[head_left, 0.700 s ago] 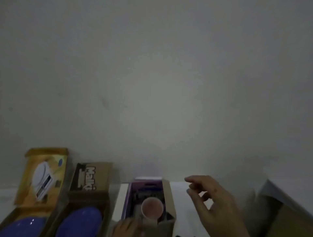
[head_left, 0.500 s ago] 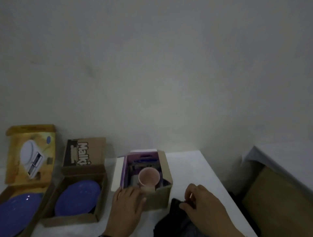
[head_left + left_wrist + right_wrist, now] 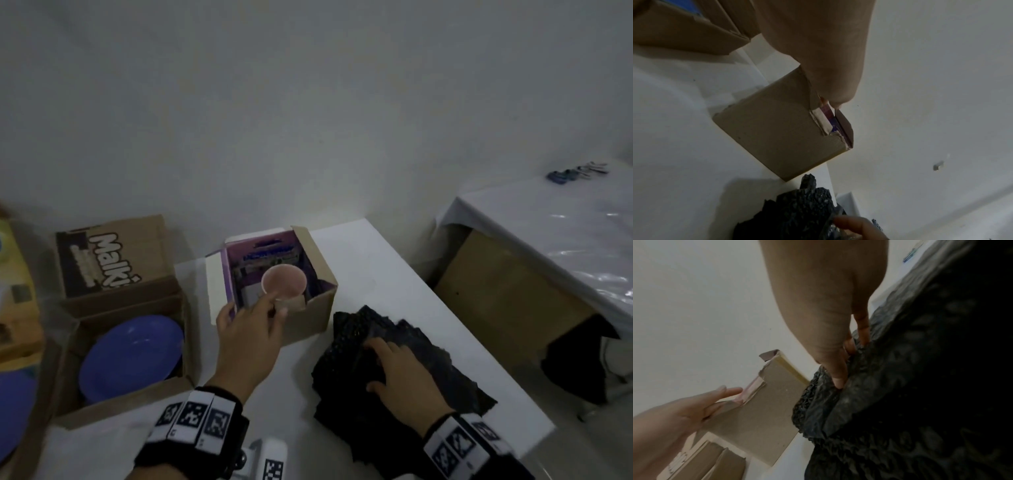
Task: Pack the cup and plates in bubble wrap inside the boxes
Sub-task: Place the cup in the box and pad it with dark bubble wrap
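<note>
Right hand [image 3: 404, 373] seemingly gripping bubble wrap [image 3: 428, 346]

The small box [image 3: 310, 317] is matt brown cardboard with a torn, fibrous rim and a glossy purple printed lining. The cup [image 3: 283, 282] looks smooth and pink. The bubble wrap [image 3: 428, 356] is black, pebbled, shiny plastic. The plate [image 3: 132, 356] is glossy blue. The worktop [image 3: 373, 270] is smooth matt white.

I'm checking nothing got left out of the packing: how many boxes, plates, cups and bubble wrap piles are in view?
Boxes: 3 (cup box, Malki box, yellow box at the edge)
Blue plates: 2
Pink cup: 1
Black bubble wrap pile: 1
Total: 7
</note>
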